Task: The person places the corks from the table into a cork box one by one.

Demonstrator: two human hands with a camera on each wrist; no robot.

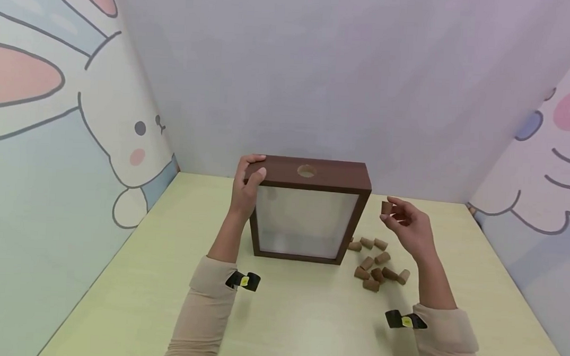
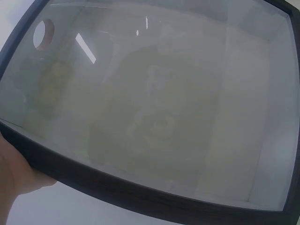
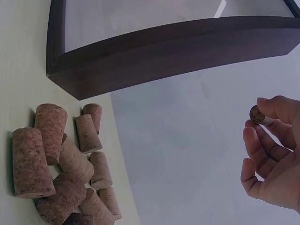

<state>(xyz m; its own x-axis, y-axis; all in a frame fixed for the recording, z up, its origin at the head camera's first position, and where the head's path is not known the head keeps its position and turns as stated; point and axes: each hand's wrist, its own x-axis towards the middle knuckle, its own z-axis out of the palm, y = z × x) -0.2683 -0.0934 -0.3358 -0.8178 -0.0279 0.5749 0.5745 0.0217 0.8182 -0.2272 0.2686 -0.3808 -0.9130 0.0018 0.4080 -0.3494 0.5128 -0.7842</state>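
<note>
A dark brown shadow-box frame (image 1: 323,174) with a clear front stands upright on the table, a round hole (image 1: 306,171) in its top side. My left hand (image 1: 248,187) grips the top left corner, thumb in front and fingers over the top. In the left wrist view only part of that hand (image 2: 21,173) shows beside the frame's dark edge (image 2: 117,192). Right of the frame, my right hand (image 1: 409,226) pinches a cork (image 1: 386,208) between thumb and fingers, raised above the table. The right wrist view shows the pinched cork (image 3: 256,115) end-on.
Several loose corks (image 1: 376,275) lie in a group on the pale yellow table (image 1: 288,316), near the frame's lower right corner. A plain wall (image 1: 318,84) rises behind the table. Side panels with a cartoon rabbit (image 1: 120,123) and a pink-nosed figure (image 1: 543,173) flank it.
</note>
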